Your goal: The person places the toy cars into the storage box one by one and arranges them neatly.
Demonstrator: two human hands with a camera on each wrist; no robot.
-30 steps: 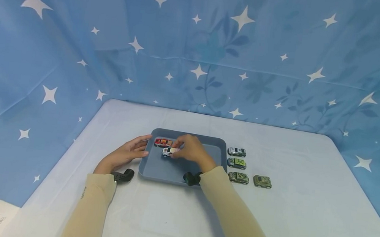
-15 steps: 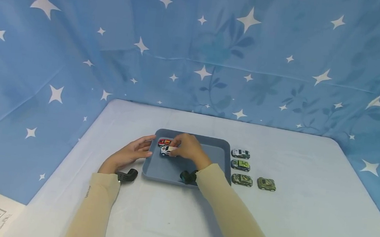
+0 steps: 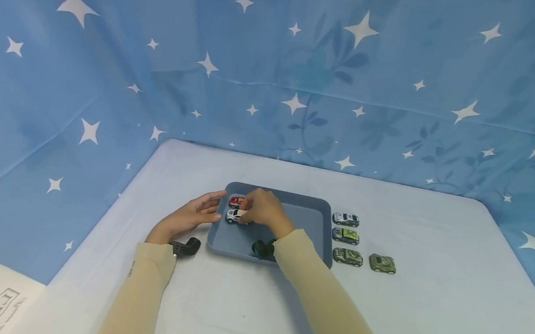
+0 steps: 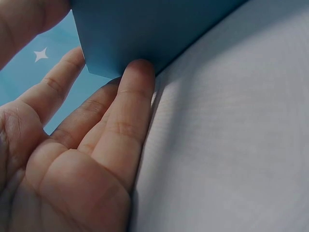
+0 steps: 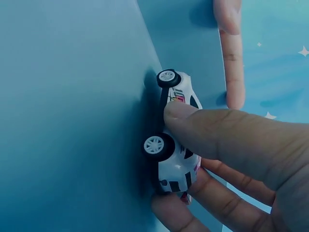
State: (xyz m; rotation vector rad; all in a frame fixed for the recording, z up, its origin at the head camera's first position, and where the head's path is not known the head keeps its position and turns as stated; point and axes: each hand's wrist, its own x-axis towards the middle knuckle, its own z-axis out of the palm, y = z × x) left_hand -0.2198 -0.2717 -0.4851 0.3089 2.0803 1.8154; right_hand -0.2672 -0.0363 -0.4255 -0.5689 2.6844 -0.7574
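My right hand (image 3: 265, 210) pinches a white toy car (image 5: 179, 140) between thumb and fingers, low inside the grey-blue tray (image 3: 289, 195), near its left wall. A red toy car (image 3: 235, 201) lies just behind the white one, partly covered by the right hand. My left hand (image 3: 193, 215) is at the tray's left side, its fingers extended; in the left wrist view its fingertips (image 4: 137, 72) touch the outside of the tray wall.
Right of the tray stand a silver toy car (image 3: 346, 219), a green-yellow one (image 3: 346, 235) and a camouflage one (image 3: 348, 256) in a column. A green toy car (image 3: 382, 263) sits farther right. Behind the white table (image 3: 234, 314) hangs a blue star-patterned cloth (image 3: 260, 42).
My right hand has brought the white car slightly left and lower in the tray, close to the left wall. The whole scene has shifted right in the head view. The left hand stays by the tray.
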